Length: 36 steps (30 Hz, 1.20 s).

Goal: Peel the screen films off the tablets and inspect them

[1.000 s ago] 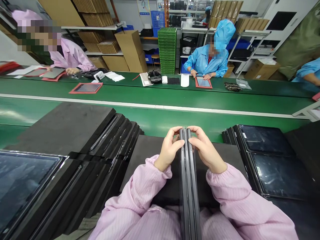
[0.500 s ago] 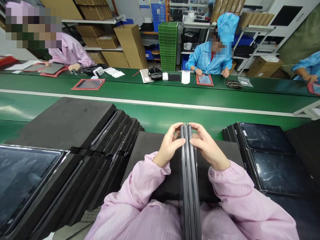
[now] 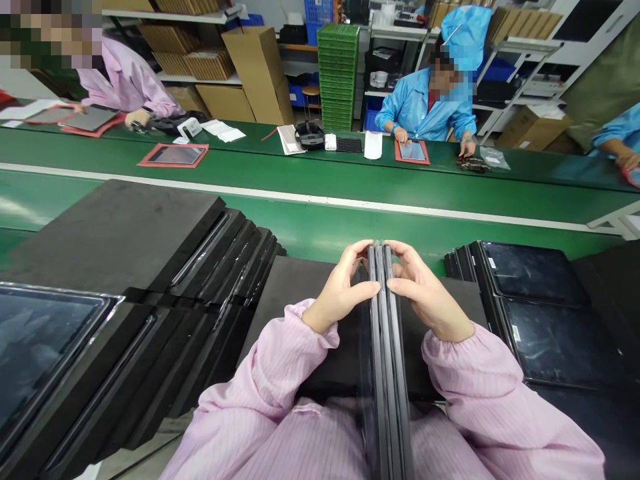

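Note:
Upright on edge before my body stand several slim dark tablets [image 3: 387,373], pressed face to face in a stack. My left hand [image 3: 346,293] closes on the left side of their top end, thumb on the near edges and fingers over the far corner. On the right side, my right hand [image 3: 425,300] grips the same stack in the same way. Under and behind the tablets lies a black foam sheet [image 3: 290,293]. The lower end of the stack runs out of the picture at the bottom.
Black foam trays [image 3: 135,227] are piled at the left, with a tablet in clear film [image 3: 45,347] on the nearer pile. More tablets [image 3: 555,333] lie in trays at the right. Beyond runs a green conveyor [image 3: 320,180], where a co-worker in blue [image 3: 430,100] handles a screen.
The tablets and both my hands have shifted slightly right in the picture, still gripping. The whole view has moved a little. The blue-clad co-worker's hand now reaches the dark small parts.

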### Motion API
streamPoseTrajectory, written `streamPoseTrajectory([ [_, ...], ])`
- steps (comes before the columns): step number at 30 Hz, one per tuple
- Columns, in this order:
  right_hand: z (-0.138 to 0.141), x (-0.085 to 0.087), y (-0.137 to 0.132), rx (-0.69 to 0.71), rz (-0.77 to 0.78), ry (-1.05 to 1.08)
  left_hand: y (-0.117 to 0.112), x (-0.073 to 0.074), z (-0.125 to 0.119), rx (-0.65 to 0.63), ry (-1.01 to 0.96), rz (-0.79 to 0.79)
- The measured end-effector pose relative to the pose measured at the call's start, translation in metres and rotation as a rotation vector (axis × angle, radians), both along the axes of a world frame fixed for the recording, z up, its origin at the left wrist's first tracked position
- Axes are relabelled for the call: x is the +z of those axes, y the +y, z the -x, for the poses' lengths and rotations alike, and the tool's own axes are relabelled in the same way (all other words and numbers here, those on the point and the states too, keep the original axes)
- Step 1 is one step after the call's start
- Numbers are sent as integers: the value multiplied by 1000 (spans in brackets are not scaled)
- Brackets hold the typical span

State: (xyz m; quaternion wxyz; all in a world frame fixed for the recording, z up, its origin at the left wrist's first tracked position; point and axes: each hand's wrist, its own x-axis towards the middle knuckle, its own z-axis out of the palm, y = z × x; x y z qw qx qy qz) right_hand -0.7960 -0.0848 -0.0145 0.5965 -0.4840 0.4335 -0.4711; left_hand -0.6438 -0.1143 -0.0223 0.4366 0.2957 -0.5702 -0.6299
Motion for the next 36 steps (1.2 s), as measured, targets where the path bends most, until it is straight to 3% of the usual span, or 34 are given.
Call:
streamPoseTrajectory([
  [11, -7, 12, -9, -203, 1, 127, -3, -2, 0, -35, -49, 49],
  [27, -3, 13, -13, -178, -60, 50, -4, -3, 0, -72, -86, 51],
  [33, 0, 9, -6, -80, -61, 8, -4, -6, -1, -68, -87, 39],
  [36, 1, 8, -2, -109, -51, 31, -4, -6, -1, -86, -91, 19],
])
